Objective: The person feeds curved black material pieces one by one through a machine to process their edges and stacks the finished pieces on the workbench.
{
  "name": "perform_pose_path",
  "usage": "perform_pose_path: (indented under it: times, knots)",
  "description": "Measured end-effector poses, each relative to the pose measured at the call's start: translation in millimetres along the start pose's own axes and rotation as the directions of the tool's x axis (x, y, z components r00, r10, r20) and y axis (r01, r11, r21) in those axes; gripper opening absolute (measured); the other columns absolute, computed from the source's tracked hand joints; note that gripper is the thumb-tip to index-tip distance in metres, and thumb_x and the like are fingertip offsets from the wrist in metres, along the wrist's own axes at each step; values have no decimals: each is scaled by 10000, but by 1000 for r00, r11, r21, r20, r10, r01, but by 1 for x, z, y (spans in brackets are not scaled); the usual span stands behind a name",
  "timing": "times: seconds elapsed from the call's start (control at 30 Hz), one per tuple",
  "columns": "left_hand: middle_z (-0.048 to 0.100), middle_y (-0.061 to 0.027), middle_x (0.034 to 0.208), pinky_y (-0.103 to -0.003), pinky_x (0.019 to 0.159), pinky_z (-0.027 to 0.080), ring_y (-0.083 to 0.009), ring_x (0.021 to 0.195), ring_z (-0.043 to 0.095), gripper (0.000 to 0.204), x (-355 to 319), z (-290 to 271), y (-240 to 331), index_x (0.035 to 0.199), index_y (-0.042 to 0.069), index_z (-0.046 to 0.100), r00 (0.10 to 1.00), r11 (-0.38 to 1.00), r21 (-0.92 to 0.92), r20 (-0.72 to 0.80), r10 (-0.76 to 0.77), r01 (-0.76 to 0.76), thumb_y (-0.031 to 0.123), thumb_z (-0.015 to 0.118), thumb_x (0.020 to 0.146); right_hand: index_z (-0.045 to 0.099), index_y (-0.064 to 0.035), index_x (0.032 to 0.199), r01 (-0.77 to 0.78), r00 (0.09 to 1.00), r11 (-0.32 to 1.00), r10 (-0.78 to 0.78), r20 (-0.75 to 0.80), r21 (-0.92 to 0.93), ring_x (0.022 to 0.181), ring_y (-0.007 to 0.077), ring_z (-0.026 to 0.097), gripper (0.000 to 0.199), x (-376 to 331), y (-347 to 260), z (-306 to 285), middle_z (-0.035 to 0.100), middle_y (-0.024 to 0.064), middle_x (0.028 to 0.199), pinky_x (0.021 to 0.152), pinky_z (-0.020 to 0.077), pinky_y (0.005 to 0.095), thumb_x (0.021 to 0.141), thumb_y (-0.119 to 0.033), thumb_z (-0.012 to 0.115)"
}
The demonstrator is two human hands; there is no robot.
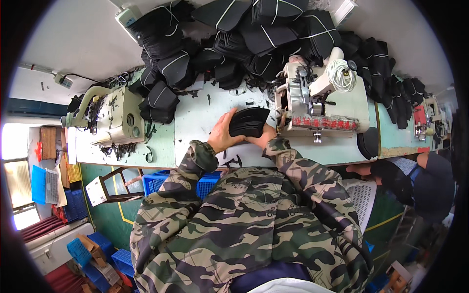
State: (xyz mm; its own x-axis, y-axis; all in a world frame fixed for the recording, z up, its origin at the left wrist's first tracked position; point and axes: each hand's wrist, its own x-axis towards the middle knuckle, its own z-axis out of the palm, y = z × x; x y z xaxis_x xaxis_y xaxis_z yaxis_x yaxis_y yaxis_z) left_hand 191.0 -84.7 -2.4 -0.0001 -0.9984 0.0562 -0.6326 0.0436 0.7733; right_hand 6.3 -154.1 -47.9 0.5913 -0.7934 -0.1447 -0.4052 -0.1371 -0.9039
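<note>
A long pale green surface (195, 122) runs across in front of the person, and it carries almost everything here. At its far edge sits a big heap of black fabric pieces with thin white lines (234, 39), piled up against the wall so the near part stays free for working. A cream-coloured sewing machine (317, 105) stands to the right, with a cone of white thread (340, 74) on top so the thread can feed down. Another cream machine (115, 119) sits off to the left. A small stack of curved black fabric pieces (248, 122) lies on the surface just left of the right machine. The left hand (223, 134) lies flat and open on the stack's left side, likely pressing it to keep it neat. The right hand (261, 137) is tucked under the stack's near edge with bent fingers, holding it close to the machine.
</note>
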Motion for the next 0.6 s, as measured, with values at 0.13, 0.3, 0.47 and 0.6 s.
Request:
perform_pose_path:
  times: [0.13,0.3,0.47,0.6]
  knots:
    - [506,-207,1144,-408,916,424,-373,1077,494,908,-23,5,-5,1349,47,301,996,996,47,36,-77,75,193,792,599,441,-46,1241,48,996,993,-56,71,109,1013,267,600,749,-14,2,2,605,160,1104,866,470,323,605,-203,803]
    - [501,-189,1194,-389,945,418,-335,1106,498,947,-31,7,-9,1350,21,297,995,997,23,70,-77,76,146,809,564,362,-40,1318,33,991,949,-71,109,312,1022,225,592,842,-22,28,11,598,155,1107,882,453,296,604,-121,802]
    - [467,-220,1206,-417,945,399,-378,1111,462,942,-30,8,-15,1361,19,271,996,993,87,16,-84,82,228,785,600,298,-65,1346,49,996,977,-63,62,208,1026,261,590,907,-14,4,12,588,159,1111,884,458,322,599,-135,809]
    - [438,-240,1235,-424,974,371,-391,1144,427,961,-29,11,-22,1368,1,243,994,987,133,50,-102,95,268,773,612,163,-92,1392,177,984,967,-179,-4,184,1089,290,551,1054,-8,14,10,537,157,1189,917,445,333,577,-165,826]
